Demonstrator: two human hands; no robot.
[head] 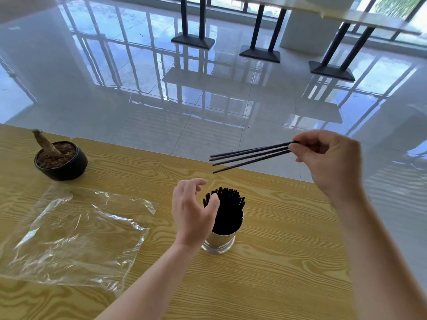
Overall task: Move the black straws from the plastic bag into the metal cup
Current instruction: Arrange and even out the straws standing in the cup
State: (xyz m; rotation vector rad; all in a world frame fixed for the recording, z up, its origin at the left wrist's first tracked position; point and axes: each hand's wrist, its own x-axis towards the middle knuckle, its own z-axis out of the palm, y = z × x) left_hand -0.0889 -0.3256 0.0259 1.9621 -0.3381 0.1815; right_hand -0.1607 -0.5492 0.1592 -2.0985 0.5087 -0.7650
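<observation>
Head view looking down at a wood-grain tabletop [265,273] with a shiny tiled floor [161,88] past its far edge. The right hand [328,162] is up in the air on the right side, pinching a small bunch of black straws [250,154] by one end between thumb and fingertips; looks like 4 of them, fanning out a bit and pointing left, roughly level, hovering above and a bit beyond the metal cup [220,241]. The cup stands upright near the middle of the tabletop and it's already packed with a big bundle of black straws [227,204] sticking up out of the rim. The left hand [193,213] is right beside the cup on its left, fingers loosely spread and curled, thumb just at the tops of the bundled straws, not gripping anything as far as I can see; the wrist covers part of the cup's left side. The clear plastic bag [74,234] lies flat and crinkly on the left part of the tabletop, well apart from the cup, and I can't see any straws in it. Far left there's a small black pot [65,168] with soil and a stubby brown stump [45,142] leaning in it.
</observation>
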